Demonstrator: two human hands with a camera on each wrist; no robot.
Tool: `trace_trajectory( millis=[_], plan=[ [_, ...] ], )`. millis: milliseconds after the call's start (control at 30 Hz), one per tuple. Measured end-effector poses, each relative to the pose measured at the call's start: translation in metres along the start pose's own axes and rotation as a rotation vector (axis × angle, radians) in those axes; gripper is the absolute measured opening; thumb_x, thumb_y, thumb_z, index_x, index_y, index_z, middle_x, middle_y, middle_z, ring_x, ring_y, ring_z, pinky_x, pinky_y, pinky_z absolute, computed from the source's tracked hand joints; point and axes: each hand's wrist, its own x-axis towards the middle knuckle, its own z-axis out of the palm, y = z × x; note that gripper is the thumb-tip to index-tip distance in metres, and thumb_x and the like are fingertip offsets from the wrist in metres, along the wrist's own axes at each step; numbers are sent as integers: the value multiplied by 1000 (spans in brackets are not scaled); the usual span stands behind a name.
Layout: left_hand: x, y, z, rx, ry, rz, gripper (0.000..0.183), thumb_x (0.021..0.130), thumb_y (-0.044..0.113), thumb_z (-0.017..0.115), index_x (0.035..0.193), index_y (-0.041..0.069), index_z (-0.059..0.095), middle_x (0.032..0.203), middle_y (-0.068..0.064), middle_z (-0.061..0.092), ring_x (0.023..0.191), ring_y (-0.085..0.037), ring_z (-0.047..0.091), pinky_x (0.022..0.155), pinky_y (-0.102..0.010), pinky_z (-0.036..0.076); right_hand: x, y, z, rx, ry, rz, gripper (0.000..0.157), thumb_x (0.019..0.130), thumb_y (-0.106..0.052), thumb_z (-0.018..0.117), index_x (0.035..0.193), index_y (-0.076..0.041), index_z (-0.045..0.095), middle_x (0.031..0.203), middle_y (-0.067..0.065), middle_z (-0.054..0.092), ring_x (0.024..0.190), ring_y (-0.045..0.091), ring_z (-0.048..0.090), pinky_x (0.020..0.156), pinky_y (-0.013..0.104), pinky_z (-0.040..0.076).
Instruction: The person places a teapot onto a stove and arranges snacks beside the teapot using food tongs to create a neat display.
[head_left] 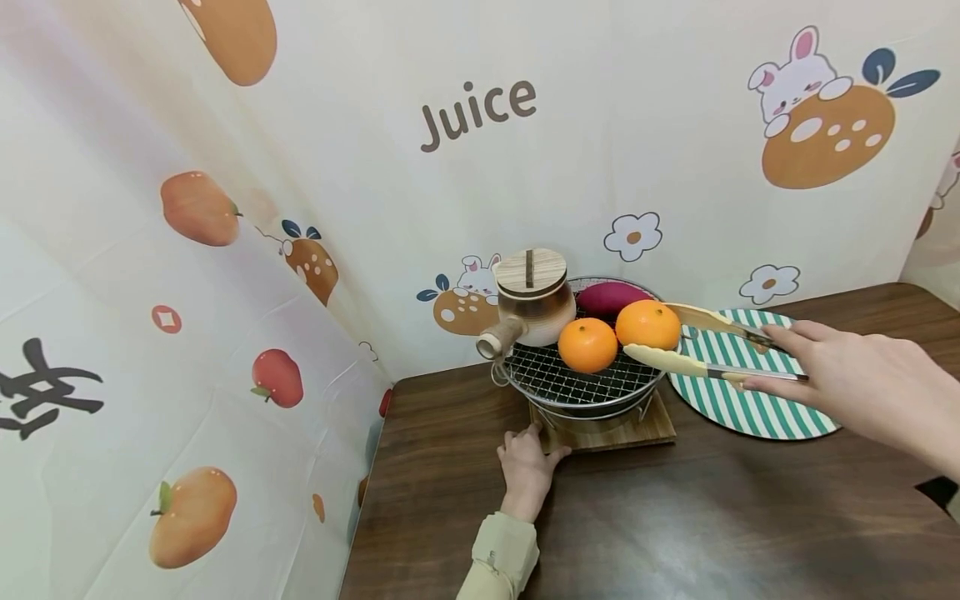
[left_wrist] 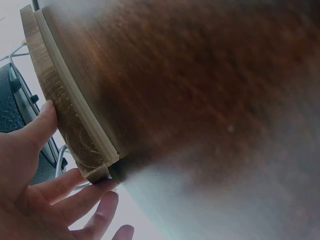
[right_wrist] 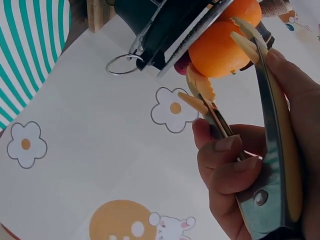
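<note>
My right hand holds metal tongs with pale yellow tips. In the head view the tips lie on either side of the right-hand orange on a round wire grill; whether both touch it I cannot tell. A second orange sits just left of it. The grill stands on a square wooden board. At its front left corner my left hand grips the board, thumb against the front edge and fingers around the corner in the left wrist view.
A lidded teapot with a side handle stands on the grill's left. Behind the oranges lies a purple sweet potato. A green-striped round mat is on the brown table to the right. Printed cloth covers the walls close behind.
</note>
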Motion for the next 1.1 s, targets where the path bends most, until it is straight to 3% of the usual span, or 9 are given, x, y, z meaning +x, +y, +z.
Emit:
trace_trajectory(
  millis=[200,367,533,700,1100],
  plan=[
    [1,0,-1,5,-2,-2,62,69,58,76,116,18,69,101,-4,75,89,-26,57,76,-42,43,-3,4,-1,-34,91,-11,93,76,-74,58,128,3,57,107,21,64,54,16,50,43,30,31],
    [1,-1,-2,0,0,-2,63,69,57,76,117,17,69,102,-4,75,89,-26,57,76,-42,44,-1,5,-2,-39,99,-44,88,77,-72,59,127,1,59,102,17,65,51,15,47,42,30,30],
    [0,-1,-1,-14,8,0,63,69,56,76,117,17,69,102,-4,75,89,-27,58,76,-43,44,5,2,-6,-40,49,-70,85,80,-70,58,127,0,59,103,18,64,51,15,46,43,32,34],
    [-1,0,-1,-16,18,5,62,68,56,77,116,17,70,100,-4,75,88,-27,58,76,-43,44,8,1,-7,-31,-21,-40,87,82,-72,54,130,1,57,108,20,62,59,16,51,45,34,38],
    [-1,0,-1,-13,27,5,60,67,56,77,113,17,70,100,-3,75,85,-25,57,75,-42,44,6,1,-4,-35,-39,-33,88,83,-74,50,130,0,57,117,27,58,62,22,58,47,37,42]
  ],
)
